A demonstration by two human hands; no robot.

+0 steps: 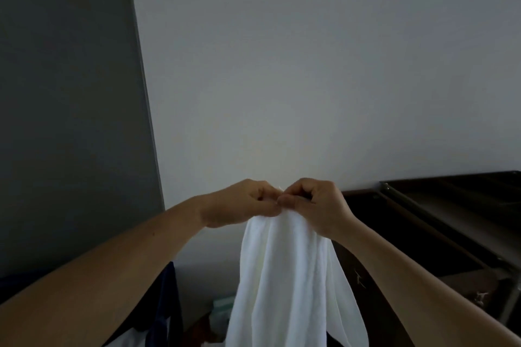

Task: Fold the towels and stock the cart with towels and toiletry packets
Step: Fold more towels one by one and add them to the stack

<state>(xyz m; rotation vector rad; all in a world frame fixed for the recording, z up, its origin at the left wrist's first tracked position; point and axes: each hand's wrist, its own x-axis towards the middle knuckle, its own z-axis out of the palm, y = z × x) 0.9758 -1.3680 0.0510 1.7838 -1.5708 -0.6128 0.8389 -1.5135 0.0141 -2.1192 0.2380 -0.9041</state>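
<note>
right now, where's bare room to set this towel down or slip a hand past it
Barest: the cart shelf on the right, behind its metal rail, looks bare. A hand could pass between the towel and left forearm. Crowded low down: blue cloth and a greenish item beside the towel.

Light was dim and grey, the picture soft. The towel (284, 276) under the right grip (313, 205) shone brightest; furniture (451, 205) right of it lay in shadow.
</note>
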